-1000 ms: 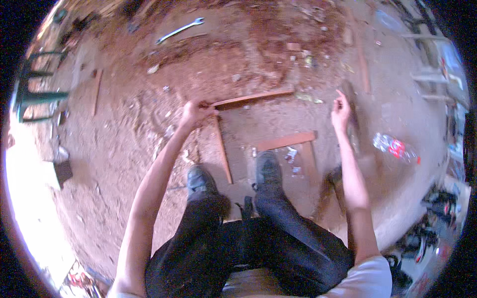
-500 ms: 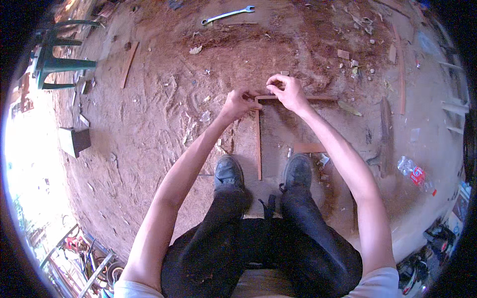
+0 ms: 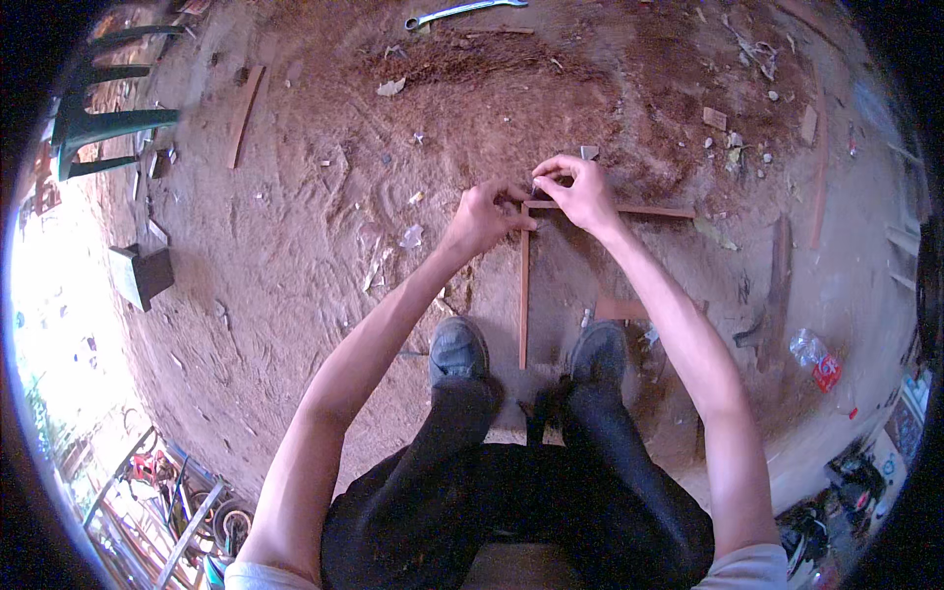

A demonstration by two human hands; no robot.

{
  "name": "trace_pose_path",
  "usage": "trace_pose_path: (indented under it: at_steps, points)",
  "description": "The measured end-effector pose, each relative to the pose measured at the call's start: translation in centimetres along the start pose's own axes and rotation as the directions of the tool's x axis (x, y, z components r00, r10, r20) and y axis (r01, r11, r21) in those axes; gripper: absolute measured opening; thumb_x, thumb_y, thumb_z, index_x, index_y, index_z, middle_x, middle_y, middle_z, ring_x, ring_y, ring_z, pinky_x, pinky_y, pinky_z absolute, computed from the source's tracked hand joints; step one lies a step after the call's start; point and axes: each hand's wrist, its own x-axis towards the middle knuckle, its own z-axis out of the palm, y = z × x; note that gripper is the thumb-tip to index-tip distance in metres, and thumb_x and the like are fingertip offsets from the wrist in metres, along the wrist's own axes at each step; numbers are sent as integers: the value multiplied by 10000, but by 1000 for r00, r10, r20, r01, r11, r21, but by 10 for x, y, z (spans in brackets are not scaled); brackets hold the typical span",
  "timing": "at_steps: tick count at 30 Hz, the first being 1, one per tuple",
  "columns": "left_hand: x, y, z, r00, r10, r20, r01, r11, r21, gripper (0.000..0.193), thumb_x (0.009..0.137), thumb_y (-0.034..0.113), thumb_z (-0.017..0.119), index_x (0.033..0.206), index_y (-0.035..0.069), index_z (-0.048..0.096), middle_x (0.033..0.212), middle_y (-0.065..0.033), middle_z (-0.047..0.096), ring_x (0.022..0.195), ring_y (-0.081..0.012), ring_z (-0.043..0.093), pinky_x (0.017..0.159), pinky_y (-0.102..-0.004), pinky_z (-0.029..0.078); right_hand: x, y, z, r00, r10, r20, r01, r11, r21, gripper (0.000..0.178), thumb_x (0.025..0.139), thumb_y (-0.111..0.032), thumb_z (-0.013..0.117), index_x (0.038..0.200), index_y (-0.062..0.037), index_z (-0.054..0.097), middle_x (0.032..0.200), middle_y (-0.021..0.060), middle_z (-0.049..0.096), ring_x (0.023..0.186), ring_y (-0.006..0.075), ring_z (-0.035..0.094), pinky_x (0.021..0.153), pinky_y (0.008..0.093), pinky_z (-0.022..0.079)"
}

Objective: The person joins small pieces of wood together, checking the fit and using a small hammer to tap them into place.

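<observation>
A thin wooden strip (image 3: 524, 295) meets a crosswise strip (image 3: 654, 210) in a roughly square corner, ahead of the shoes (image 3: 458, 349). Both should handle as light and stiff (their ends may split); grip close to the corner. The left hand (image 3: 484, 214) is clamped there. The right hand (image 3: 580, 192), thumb and forefinger together, seemingly pinches a small item (image 3: 536, 186), unidentifiable. A wrench (image 3: 465, 13) lies beyond.

Two wooden strips (image 3: 524, 295) meeting at corner; two shoes (image 3: 458, 351); one wrench (image 3: 466, 11); one bottle (image 3: 824, 370); one green chair (image 3: 116, 124)
</observation>
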Motion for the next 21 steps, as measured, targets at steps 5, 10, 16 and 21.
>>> trace_pose_path:
  at_steps: [5, 10, 16, 21]
  points:
    - [2, 1, 3, 1000, -19, 6, 19, 997, -81, 420, 628, 137, 889, 951, 9, 652, 850, -77, 681, 738, -140, 645, 697, -321, 535, 3, 6, -2, 998, 57, 38, -59, 997, 43, 93, 857, -74, 707, 924, -10, 704, 884, 42, 722, 829, 101, 663, 747, 264, 514]
    - [2, 3, 2, 998, 44, -52, -50, 991, -120, 517, 633, 72, 873, 1051, 24, 573, 909, -101, 681, 783, -163, 654, 706, -325, 538, 4, 3, -3, 996, 72, 49, -74, 996, 53, 74, 869, -50, 693, 919, 5, 689, 881, 34, 709, 802, 74, 634, 722, 249, 511]
    - [6, 7, 0, 998, -41, 44, 47, 989, -137, 555, 640, 64, 863, 1105, 39, 561, 947, -104, 678, 808, -189, 655, 713, -329, 538, 1, 9, 3, 993, 117, 4, -117, 990, 79, 76, 858, -36, 692, 923, 3, 691, 882, 33, 711, 786, 55, 625, 693, 238, 504]
    - [8, 0, 2, 992, -101, 81, 114, 976, -183, 560, 648, 64, 862, 1123, 45, 566, 967, -85, 669, 798, -166, 646, 695, -318, 534, 1, -2, -1, 977, 213, 24, -214, 972, 98, 91, 849, -46, 707, 927, 0, 703, 865, 33, 715, 790, 56, 624, 695, 226, 492]
